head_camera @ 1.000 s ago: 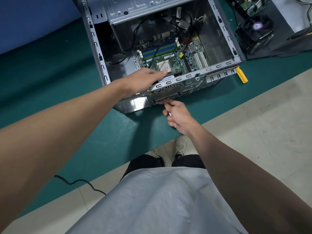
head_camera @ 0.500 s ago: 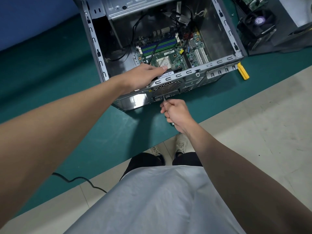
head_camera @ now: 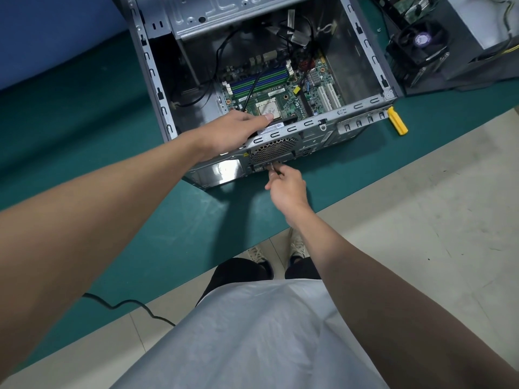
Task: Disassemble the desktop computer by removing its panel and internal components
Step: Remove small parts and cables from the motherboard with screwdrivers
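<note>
- The case [head_camera: 365, 43] lies on its side on the green mat [head_camera: 84, 108], open side up, with the motherboard [head_camera: 280, 91] showing inside.
- The left hand [head_camera: 233, 133] rests flat on the case's near rim, fingers straight.
- The right hand [head_camera: 288, 189] pinches a thin tool [head_camera: 273, 167], its tip against the near panel just below the fan grille [head_camera: 273, 148].
- A yellow handle [head_camera: 397, 124] lies by the case's right corner.
- A cooler [head_camera: 418, 43] sits far right.

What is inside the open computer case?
A green motherboard with memory slots, a bare CPU, white expansion slots and black cables. The left hand covers the board's near-left corner; the drive cage hides the far end.
</note>
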